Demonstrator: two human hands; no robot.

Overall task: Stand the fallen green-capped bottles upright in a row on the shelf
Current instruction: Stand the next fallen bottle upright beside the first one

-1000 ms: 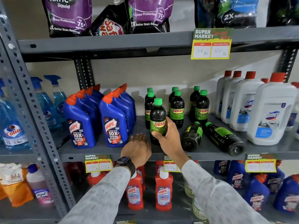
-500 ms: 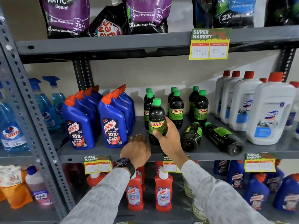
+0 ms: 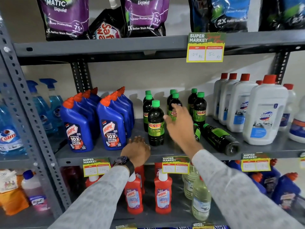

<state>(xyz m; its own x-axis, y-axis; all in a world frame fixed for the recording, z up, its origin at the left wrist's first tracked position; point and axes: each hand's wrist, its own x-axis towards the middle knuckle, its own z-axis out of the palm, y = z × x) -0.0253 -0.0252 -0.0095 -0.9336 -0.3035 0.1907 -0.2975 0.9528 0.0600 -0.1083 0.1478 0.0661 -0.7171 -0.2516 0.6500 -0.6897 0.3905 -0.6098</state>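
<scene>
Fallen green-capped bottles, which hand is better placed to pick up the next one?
Right. The right hand hovers open beside the fallen bottles, while the left hand rests on the shelf edge farther away.

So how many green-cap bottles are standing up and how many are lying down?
Standing green-capped bottles: 7
Lying green-capped bottles: 2
Total: 9

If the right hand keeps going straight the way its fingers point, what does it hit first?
Likely the upright Sunny bottle in the middle column: the right hand points up and back at it, overlapping its label. Depth is unclear.
</scene>
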